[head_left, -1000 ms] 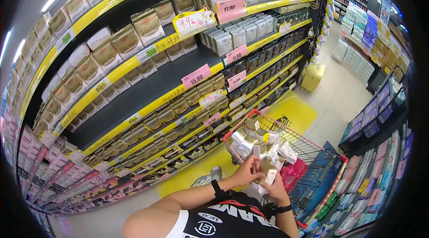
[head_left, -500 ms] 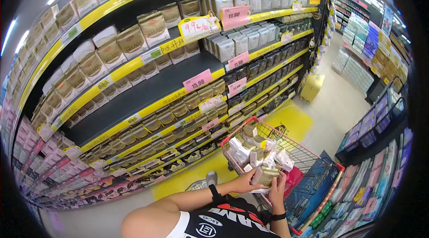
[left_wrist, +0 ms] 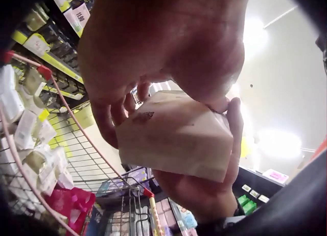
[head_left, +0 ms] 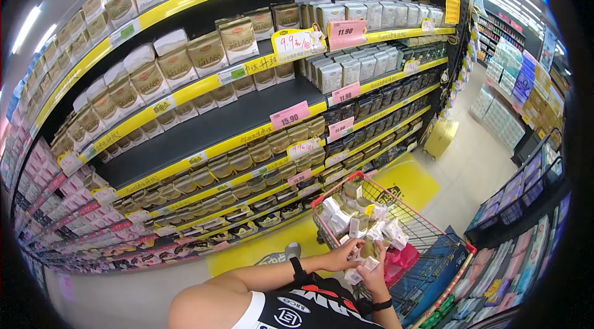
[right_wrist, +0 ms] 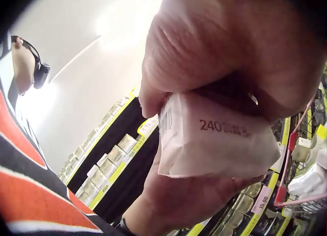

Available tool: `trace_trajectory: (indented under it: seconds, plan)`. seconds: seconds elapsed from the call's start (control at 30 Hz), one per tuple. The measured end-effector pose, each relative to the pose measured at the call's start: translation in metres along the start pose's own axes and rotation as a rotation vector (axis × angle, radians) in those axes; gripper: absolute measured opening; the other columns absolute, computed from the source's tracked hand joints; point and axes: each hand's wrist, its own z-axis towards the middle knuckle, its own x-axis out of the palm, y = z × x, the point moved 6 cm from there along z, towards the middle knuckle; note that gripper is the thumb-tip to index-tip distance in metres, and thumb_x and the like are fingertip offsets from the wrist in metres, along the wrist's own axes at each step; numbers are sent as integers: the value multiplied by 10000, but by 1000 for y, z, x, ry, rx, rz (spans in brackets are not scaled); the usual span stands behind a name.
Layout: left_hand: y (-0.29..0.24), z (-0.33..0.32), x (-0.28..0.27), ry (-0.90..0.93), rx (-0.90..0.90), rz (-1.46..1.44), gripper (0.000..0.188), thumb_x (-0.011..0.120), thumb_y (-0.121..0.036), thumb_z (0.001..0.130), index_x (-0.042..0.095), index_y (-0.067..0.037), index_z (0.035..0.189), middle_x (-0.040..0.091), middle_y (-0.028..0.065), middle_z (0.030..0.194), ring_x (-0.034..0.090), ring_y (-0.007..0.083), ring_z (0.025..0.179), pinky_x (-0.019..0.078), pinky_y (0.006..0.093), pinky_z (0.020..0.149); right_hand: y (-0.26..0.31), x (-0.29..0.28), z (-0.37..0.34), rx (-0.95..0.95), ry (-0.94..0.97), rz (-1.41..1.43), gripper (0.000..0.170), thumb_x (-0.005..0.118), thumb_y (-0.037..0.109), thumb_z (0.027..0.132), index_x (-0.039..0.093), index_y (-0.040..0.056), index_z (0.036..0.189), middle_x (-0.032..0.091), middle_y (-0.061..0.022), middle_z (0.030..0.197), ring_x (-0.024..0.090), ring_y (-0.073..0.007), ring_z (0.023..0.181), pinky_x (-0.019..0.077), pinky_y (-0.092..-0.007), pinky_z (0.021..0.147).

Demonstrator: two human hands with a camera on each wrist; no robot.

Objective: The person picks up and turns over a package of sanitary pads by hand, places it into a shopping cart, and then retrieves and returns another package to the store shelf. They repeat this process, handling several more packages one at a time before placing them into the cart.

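Observation:
Both hands hold one pack of sanitary pads (head_left: 370,263) over the near side of the cart. My left hand (head_left: 344,256) grips it from the left, with fingers and thumb around its edges. From the other side my right hand (head_left: 374,279) grips the same pack. A plain pale side of the pack (left_wrist: 173,144) with a small dark printed mark faces the left wrist camera. In the right wrist view, the white end of the pack (right_wrist: 219,144) carries the print "240". Part of its gold face is hidden behind the fingers.
A red-rimmed wire shopping cart (head_left: 427,205) holds several gold and white packs (head_left: 337,214) and a bright pink item (head_left: 401,261). Tall shelves (head_left: 216,106) of similar packs with price tags stand to the left. Further right are a dark rack (head_left: 516,187) and a gold suitcase (head_left: 441,137).
Half a second ago the pack's gold face was turned up; now its white end shows toward the head camera. Both hands have turned it while staying over the cart's near side.

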Motion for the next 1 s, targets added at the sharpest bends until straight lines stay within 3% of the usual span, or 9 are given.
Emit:
trace_trajectory:
  seconds: [0.07, 0.27, 0.43, 0.53, 0.57, 0.63, 0.73, 0.9, 1.0]
  plan:
    - [11, -6, 5, 80, -183, -210, 772, 701, -376, 936, 266, -83, 1502, 508, 77, 1117, 513, 161, 920, 457, 307, 771, -5, -4, -1, 2, 6, 17, 1058, 810, 283, 778, 101, 80, 1537, 481, -178, 1365, 519, -279, 1251, 427, -406, 1056]
    - [16, -17, 7, 268, -343, -284, 741, 633, -423, 980, 255, -68, 1509, 547, 66, 1066, 513, 142, 925, 450, 306, 800, -3, -5, -9, 7, 13, 139, 1064, 746, 261, 811, 5, 139, 1564, 431, -195, 1417, 506, -308, 1283, 421, -427, 1073]
    - [-1, -16, 8, 262, -300, -231, 711, 637, -460, 969, 340, -46, 1464, 580, 67, 1076, 512, 130, 948, 444, 287, 806, -28, -28, -10, -41, -51, 19, 1001, 669, 204, 815, 7, 127, 1562, 376, -196, 1472, 473, -320, 1313, 378, -424, 1108]
    - [4, -10, 9, 248, -311, -213, 670, 657, -455, 958, 390, -48, 1418, 588, 56, 1072, 515, 116, 951, 444, 277, 796, -29, -31, -10, -32, -80, 2, 986, 708, 332, 839, 58, 164, 1560, 403, -186, 1470, 467, -328, 1318, 400, -439, 1088]
    - [11, -10, 10, 239, -321, -225, 654, 667, -447, 953, 406, -50, 1402, 590, 50, 1069, 516, 109, 950, 444, 272, 789, -26, -31, -11, -53, -105, 34, 952, 672, 273, 838, 60, 134, 1555, 399, -194, 1459, 462, -326, 1316, 383, -434, 1099]
    - [-3, -8, 4, 222, -300, -171, 607, 704, -375, 941, 425, -53, 1374, 575, 30, 1027, 503, 91, 890, 430, 258, 741, 2, -18, -11, -94, -151, 98, 889, 599, 154, 837, 65, 73, 1544, 392, -210, 1438, 452, -321, 1313, 350, -422, 1120]
    - [-4, -7, 0, 96, -236, -323, 501, 752, -255, 913, 465, -69, 1278, 519, -10, 937, 458, 69, 795, 393, 240, 668, 4, -25, -7, -235, -207, -137, 839, 624, 273, 905, 88, 70, 1518, 458, -197, 1369, 485, -305, 1273, 354, -420, 1108]
    - [-4, 1, -22, -30, -82, -271, 370, 780, -148, 881, 446, -109, 1034, 408, -49, 848, 401, 50, 743, 360, 228, 626, -23, -42, 3, -120, -345, -310, 510, 473, 115, 972, 271, -5, 1425, 504, -193, 1289, 510, -271, 1175, 385, -394, 1047]
    - [-19, 0, -22, -75, -89, -288, 358, 782, -132, 870, 474, -100, 1049, 425, -43, 874, 412, 44, 776, 375, 222, 649, -34, -44, 7, 1, -276, -332, 335, 425, 135, 1026, 428, -36, 1313, 555, -170, 1222, 534, -241, 1119, 417, -373, 997]
